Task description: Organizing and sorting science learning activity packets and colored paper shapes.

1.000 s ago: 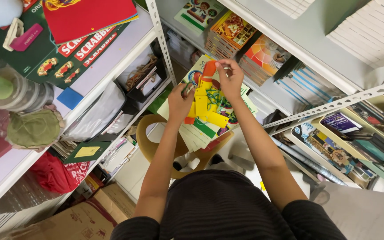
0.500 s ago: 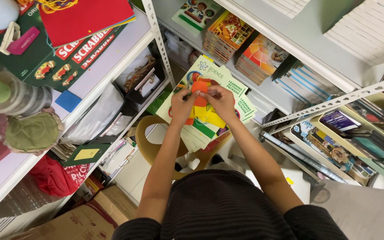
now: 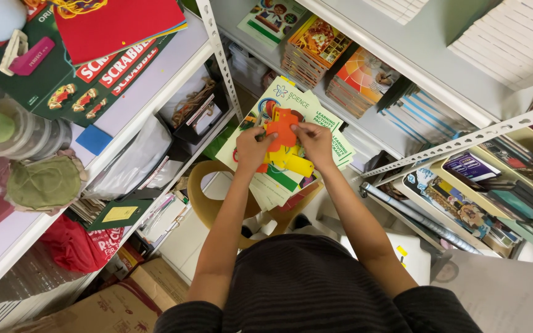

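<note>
My left hand (image 3: 252, 150) and my right hand (image 3: 314, 143) are held out in front of me, both pinching an orange cut-out shape (image 3: 280, 124). Under it sits a bunch of yellow and orange cut-out pieces (image 3: 295, 163). These pieces rest on a stack of white and green activity booklets (image 3: 279, 179) that lies on the seat of a tan chair (image 3: 203, 197). My forearms reach over the chair from a dark striped top.
A metal shelf rack (image 3: 217, 49) on the left holds a green board game box (image 3: 63, 80), red felt sheets (image 3: 115, 21), plastic jars (image 3: 26, 132) and a green cloth (image 3: 44, 182). Shelves ahead and right hold stacks of books (image 3: 316, 46). Cardboard boxes (image 3: 106, 305) stand below left.
My hands drew closer together and moved lower over the booklets. The orange cut-out piece now sits between both sets of fingertips, above the yellow pieces.
</note>
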